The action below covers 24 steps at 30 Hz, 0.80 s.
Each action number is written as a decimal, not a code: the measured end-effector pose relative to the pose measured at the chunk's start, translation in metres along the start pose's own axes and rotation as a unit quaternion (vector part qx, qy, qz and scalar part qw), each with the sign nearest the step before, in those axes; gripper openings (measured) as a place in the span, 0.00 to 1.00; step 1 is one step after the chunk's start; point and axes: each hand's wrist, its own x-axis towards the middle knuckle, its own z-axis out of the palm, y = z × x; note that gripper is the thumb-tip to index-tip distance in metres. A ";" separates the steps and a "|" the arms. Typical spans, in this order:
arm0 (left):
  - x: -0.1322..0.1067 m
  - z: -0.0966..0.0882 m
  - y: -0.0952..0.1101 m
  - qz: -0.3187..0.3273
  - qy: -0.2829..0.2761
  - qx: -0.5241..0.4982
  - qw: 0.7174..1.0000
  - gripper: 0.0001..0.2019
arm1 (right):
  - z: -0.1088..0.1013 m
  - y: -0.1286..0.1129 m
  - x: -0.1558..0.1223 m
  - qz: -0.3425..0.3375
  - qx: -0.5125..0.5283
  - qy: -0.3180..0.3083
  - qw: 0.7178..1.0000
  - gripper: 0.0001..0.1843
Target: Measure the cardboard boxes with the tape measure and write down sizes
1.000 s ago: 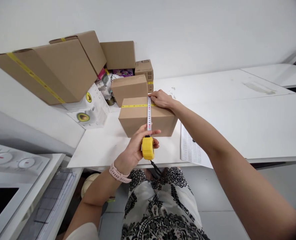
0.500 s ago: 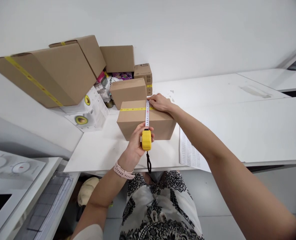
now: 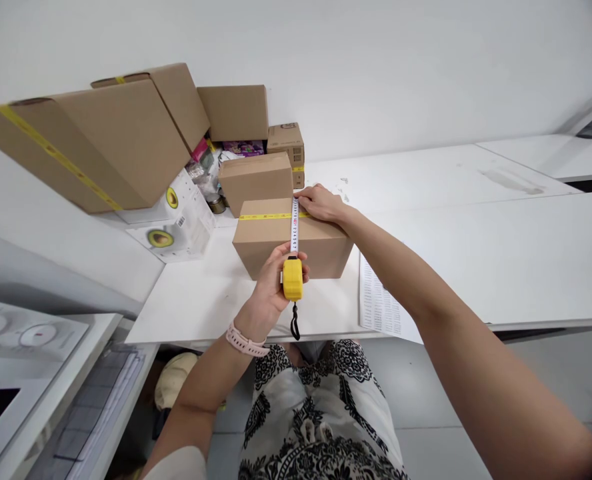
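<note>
A yellow tape measure (image 3: 293, 279) sits in my left hand (image 3: 269, 283), whose fingers wrap round its case at the front of a cardboard box (image 3: 266, 230). The white blade (image 3: 295, 230) runs out across the box's top, crossing a strip of yellow packing tape (image 3: 266, 217). At the far edge of the top, the fingers of my right hand (image 3: 321, 202) press the blade's end against the box. A black wrist strap (image 3: 295, 322) dangles from the case over the table's front edge.
Behind stands another cardboard box (image 3: 256, 180). Large boxes (image 3: 111, 133) are stacked at the left on white cartons with avocado pictures (image 3: 171, 233). Printed sheets (image 3: 381, 303) lie right of the measured box on the white table (image 3: 476, 260). A white appliance (image 3: 21, 353) stands lower left.
Both hands and the tape measure hold the same place on the box. The view has shifted very slightly, and the black strap has swung a little.
</note>
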 end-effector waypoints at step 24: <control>-0.009 -0.014 -0.007 0.073 -0.102 0.060 0.990 0.15 | -0.022 -0.004 -0.029 -0.096 0.086 0.209 0.969 0.18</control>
